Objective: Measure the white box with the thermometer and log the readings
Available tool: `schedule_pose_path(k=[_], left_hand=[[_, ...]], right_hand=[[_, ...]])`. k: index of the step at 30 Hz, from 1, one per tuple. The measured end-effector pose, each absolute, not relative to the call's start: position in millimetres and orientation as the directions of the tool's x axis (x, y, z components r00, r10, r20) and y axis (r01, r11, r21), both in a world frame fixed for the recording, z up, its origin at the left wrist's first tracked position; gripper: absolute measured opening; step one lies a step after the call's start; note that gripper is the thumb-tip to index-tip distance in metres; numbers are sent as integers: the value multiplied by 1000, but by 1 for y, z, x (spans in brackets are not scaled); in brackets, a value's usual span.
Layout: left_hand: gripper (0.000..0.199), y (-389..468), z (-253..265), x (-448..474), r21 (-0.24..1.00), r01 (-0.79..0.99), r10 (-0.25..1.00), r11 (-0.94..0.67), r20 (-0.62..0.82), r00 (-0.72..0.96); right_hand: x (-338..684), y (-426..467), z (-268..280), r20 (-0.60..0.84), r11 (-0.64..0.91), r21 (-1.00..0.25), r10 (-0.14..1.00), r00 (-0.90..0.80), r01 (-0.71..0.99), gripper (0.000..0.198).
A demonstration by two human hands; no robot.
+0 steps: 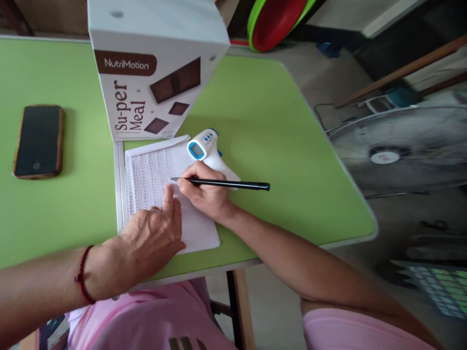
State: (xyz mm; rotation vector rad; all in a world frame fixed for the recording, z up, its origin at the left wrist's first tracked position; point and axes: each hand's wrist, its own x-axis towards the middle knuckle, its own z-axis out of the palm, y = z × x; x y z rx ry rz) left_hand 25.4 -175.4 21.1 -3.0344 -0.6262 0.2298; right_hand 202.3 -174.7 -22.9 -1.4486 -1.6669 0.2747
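Observation:
A black pen [233, 184] is pinched in my right hand [209, 192], its tip resting on or just above a white notepad [199, 228]. Dense rows of small handwriting cover the left part of the page. My left hand [153, 231] lies on the sheet, holding nothing, with its index finger stretched toward the pen tip and its thumb apart. Just beyond my right hand, a white and blue infrared thermometer [204, 146] lies at the pad's right edge, its handle partly hidden by the hand.
Behind the notepad stands a tall white NutriMotion box [138, 102]. A phone [38, 141] in a brown case lies to the left on the green table [270, 126]. A fan [386, 155] stands beyond the table's right edge, with red and green basins [277, 24] at the back.

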Motion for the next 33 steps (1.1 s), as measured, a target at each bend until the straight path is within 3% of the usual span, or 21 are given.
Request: schedule_pose_path(k=[33], left_hand=[[77,-176,21,25,-117,376,383,-919,-46,923]], right_hand=[[203,-174,-22,487,309,-659,870,76,686,18]])
